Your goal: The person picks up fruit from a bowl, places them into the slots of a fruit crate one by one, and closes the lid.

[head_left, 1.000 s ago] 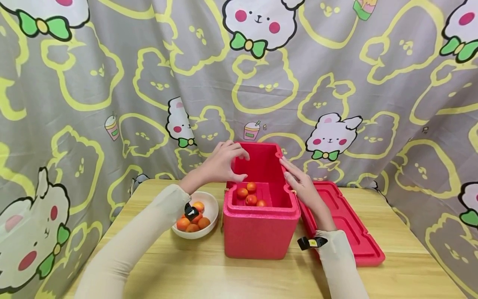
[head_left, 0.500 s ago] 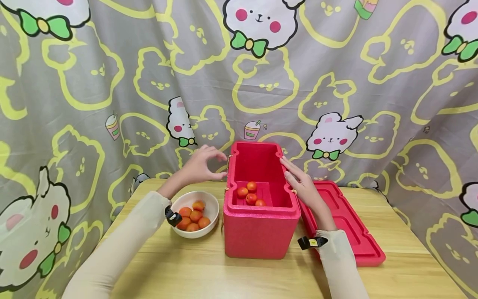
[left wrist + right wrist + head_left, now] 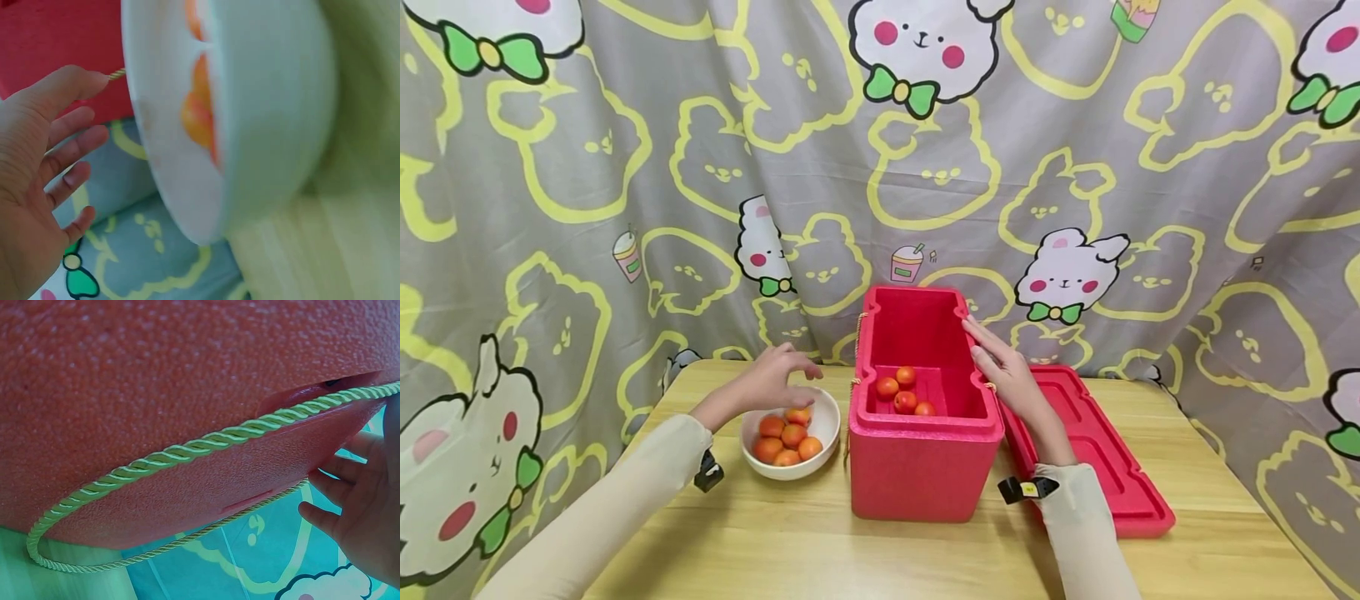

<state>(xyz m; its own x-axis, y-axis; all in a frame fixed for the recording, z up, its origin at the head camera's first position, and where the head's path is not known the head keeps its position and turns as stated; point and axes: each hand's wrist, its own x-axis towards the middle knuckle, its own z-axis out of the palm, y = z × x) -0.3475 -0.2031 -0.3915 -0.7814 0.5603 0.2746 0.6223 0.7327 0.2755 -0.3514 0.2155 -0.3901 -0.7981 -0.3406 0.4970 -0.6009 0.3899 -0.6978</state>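
Observation:
A white bowl [image 3: 831,427] on the left of the table holds several small round orange-red fruits [image 3: 793,434]. Over the bowl's far side hovers my left hand [image 3: 771,379], fingers spread and loosely bent, with nothing in its grasp; the left wrist view shows the fingers [image 3: 72,147] beside the bowl's rim. At the centre stands a red foam box [image 3: 917,475], uncovered, with several similar fruits [image 3: 905,402] on its floor. My right hand [image 3: 1011,371] rests with extended fingers against the box's right rim. In the right wrist view, a twisted cord [image 3: 187,450] hangs along the box wall.
The red lid [image 3: 1112,458] lies on the wooden table [image 3: 790,533] right of the box, partly under my right forearm. A patterned curtain [image 3: 820,167] hangs behind and at both sides. Cord [image 3: 860,329] also runs along the box's left side.
My left hand has moved from over the box's left rim, leftward and down to the bowl. The right hand stays at the box's rim, and the fruits in the box look unmoved.

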